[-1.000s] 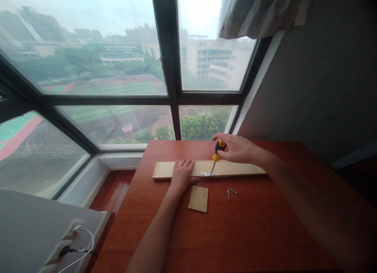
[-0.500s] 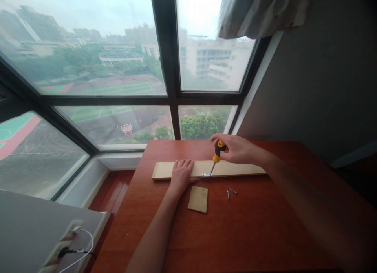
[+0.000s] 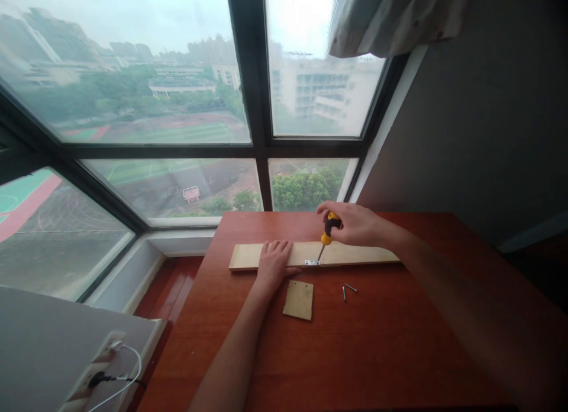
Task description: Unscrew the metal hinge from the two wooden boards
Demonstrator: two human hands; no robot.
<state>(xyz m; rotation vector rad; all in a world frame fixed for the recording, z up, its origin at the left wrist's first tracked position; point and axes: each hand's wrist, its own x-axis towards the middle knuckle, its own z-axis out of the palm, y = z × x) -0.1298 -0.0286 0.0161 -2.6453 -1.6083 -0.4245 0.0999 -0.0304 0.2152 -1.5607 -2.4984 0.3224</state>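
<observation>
A pale wooden board (image 3: 246, 257) lies across the brown table. My left hand (image 3: 275, 261) presses flat on its top, fingers stretched over it and the thumb by the near edge. A small metal bracket (image 3: 309, 262) sits at the board's near edge, just right of that hand. My right hand (image 3: 348, 222) is closed around the yellow and black handle of a screwdriver (image 3: 327, 237). The screwdriver leans, its tip down at the bracket's right end; a screw under the tip is too small to make out.
On the table (image 3: 377, 341), nearer me, lie a squarish tan piece (image 3: 299, 301) with two small holes and two loose screws (image 3: 347, 291). Beyond the table stands a large window (image 3: 260, 148). A wall socket with plugged-in cables (image 3: 106, 376) is at lower left.
</observation>
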